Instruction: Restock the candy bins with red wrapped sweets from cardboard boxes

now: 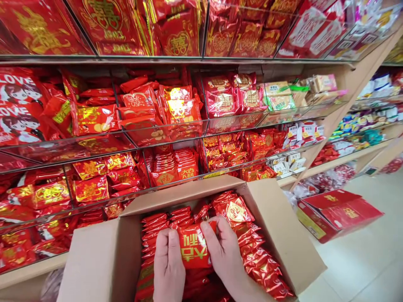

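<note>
Between my two hands is a red snack packet [193, 247] with gold Chinese lettering that appears upside down. My left hand [169, 262] grips its left side, and my right hand [223, 249] grips its right side with the thumb on the front. Whether more packets are stacked behind this one, I cannot tell. Both hands are inside an open cardboard box [283, 222], above rows of similar shiny red packets [256, 247]. The rows stand packed along the left and right sides of the box. My forearms and hands hide part of the middle.
Glass-fronted shelves [163, 130] of red and gold packets rise behind the box. One lower compartment holds similar red packets [173, 167] in rows. A red carton [340, 214] stands on the tiled floor [371, 260] to the right. More stocked shelves [362, 147] stretch beyond it.
</note>
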A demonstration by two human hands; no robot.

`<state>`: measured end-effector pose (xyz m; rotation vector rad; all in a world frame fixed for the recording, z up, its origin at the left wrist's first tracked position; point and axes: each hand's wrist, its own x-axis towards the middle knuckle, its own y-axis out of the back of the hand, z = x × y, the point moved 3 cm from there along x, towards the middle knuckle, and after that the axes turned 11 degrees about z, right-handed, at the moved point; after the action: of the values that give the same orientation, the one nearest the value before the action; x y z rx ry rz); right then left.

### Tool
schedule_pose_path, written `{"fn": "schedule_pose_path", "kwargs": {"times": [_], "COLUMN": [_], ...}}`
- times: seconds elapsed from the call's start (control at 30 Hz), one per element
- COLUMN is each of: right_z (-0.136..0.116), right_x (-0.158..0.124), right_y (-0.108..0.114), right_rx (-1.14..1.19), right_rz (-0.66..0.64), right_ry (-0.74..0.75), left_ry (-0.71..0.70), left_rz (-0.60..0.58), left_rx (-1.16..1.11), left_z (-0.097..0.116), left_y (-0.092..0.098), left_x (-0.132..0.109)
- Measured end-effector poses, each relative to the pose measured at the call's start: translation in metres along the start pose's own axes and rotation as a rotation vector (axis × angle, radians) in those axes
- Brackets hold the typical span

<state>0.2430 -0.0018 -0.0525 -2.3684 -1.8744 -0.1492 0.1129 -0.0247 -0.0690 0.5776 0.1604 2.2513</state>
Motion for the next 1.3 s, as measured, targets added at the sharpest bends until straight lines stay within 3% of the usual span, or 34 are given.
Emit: {"fn": "schedule_pose_path", "kwargs": {"times": [0.13,0.23,0.3,0.33,0.47,0.53,0.6,0.7,0.77,0.83,0.9,0.97,1.03,1.13,1.3], "right_z": [-0.006,-0.014,-0.016,-0.015,-0.003,0.003,0.007,0.008,-0.003,-0.023,-0.049,-0.071,-0.085,-0.089,-0.070], "right_x": [0.006,0.010,0.009,0.008,-0.010,-0.023,-0.033,-0.031,-0.012,0.020,0.058,0.096,0.127,0.157,0.184], "right_y": [0.006,0.010,0.013,0.014,0.007,-0.002,-0.010,-0.009,0.000,0.010,0.014,0.008,-0.008,-0.041,-0.084], "right_rx": [-0.135,-0.196,-0.140,-0.066,0.375,0.510,0.494,0.309,0.155,-0.054,-0.332,-0.616,-0.926,-1.266,-1.406], "right_rz": [-0.038,-0.213,-0.290,-0.284,-0.157,-0.128,-0.106,-0.071,-0.058,-0.049,-0.045,-0.056,-0.094,-0.143,-0.207], "right_ry": [0.168,0.294,0.273,0.218,-0.085,-0.130,-0.098,-0.010,0.101,0.295,0.531,0.663,0.746,0.758,0.699], "left_ry": [-0.054,-0.165,-0.230,-0.231,-0.062,0.025,0.046,-0.012,-0.122,-0.319,-0.578,-0.712,-0.757,-0.741,-0.675], "left_rz": [0.031,-0.160,-0.294,-0.298,-0.001,0.105,0.141,0.084,0.036,0.061,0.159,0.186,0.156,0.066,0.040], "left_rx": [-0.021,-0.029,0.018,0.048,0.041,-0.010,-0.050,-0.065,-0.047,0.026,0.208,0.438,0.594,0.710,0.713], "left_z": [0.015,0.027,0.030,0.030,0.021,0.016,0.014,0.016,0.020,0.026,0.030,0.028,0.021,0.008,0.001], "left_y": [0.007,0.010,0.011,0.012,0.016,0.012,0.006,0.004,0.015,0.036,0.059,0.073,0.076,0.069,0.063], "left_x": [0.008,0.013,0.014,0.015,0.020,0.018,0.014,0.014,0.026,0.048,0.076,0.102,0.121,0.129,0.120]}}
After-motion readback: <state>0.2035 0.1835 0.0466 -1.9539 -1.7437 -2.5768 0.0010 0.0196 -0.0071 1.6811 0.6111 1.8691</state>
